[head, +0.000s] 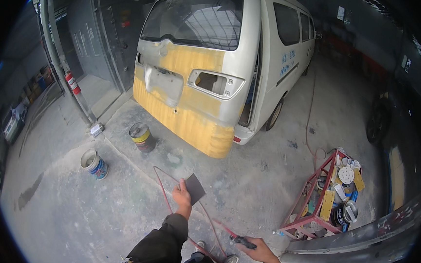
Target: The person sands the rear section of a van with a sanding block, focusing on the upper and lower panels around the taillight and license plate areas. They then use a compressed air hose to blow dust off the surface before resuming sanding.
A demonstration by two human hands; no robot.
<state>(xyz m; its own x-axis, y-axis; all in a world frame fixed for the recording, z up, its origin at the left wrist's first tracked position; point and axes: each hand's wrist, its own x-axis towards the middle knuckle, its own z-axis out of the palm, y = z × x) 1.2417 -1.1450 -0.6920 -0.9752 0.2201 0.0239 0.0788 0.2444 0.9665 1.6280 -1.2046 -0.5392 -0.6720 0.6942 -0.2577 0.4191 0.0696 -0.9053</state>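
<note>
My left hand (182,195) holds a dark grey square sheet (194,189), which looks like sandpaper, out over the concrete floor. Lower and to the right, my right hand (255,249) grips a black fitting or air tool (244,241) at the end of a red air hose (164,192); its exact kind is blurred. The hose loops over the floor around my feet. Ahead stands a white van (274,62) with its tailgate (197,108) partly raised. Yellow filler covers much of the tailgate's lower panel, and a lamp opening (211,83) shows through it.
Left of the van stand a black-and-yellow drum (142,137) and an open paint bucket (94,163). A red metal cart (302,211) with sanding discs and cans is at right, near a grey curved panel (356,248). A fire extinguisher (73,83) hangs on a post.
</note>
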